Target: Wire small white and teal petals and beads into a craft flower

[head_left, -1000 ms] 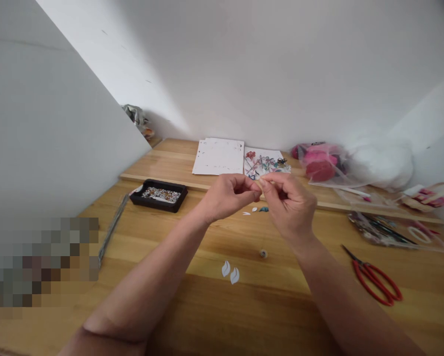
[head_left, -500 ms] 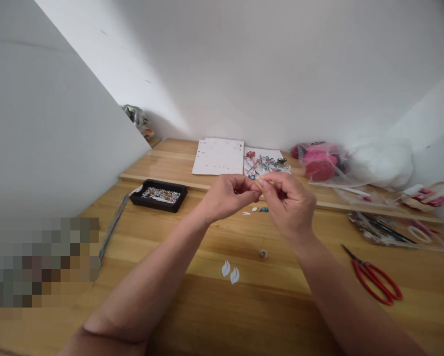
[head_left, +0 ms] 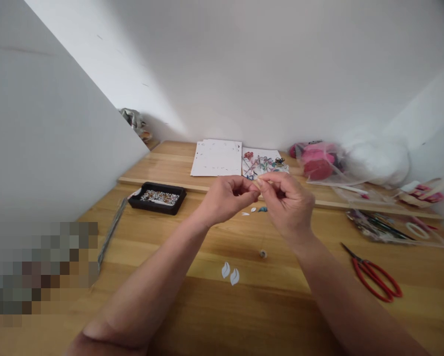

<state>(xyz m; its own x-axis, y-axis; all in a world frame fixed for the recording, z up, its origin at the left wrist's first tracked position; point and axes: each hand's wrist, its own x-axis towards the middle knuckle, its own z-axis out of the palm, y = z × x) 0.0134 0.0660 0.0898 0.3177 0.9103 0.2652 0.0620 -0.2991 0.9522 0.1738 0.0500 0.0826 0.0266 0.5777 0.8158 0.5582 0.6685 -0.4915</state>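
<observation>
My left hand (head_left: 231, 197) and my right hand (head_left: 287, 202) meet fingertip to fingertip above the middle of the table. Both are closed in a pinch, and whatever lies between the fingers is too small and hidden to name. A faint thread seems to run down from my right hand to a small spool (head_left: 263, 253) on the wood. Just below the fingers lie a blue-green twisted piece (head_left: 262, 209) and small white cut pieces (head_left: 253, 210). Closer to me are two white leaf-shaped cutouts (head_left: 230, 273), side by side.
Red-handled scissors (head_left: 377, 277) lie at right, near a clear bag of tools (head_left: 385, 227). At left are a black bead tray (head_left: 157, 198) and a bundle of wires (head_left: 112, 230). White sheets (head_left: 217, 158), colourful flower pieces (head_left: 264, 163) and white stuffing (head_left: 375, 158) sit behind.
The camera view has shifted slightly. My hands stay pinched together in nearly the same place, and the things on the table have not moved.
</observation>
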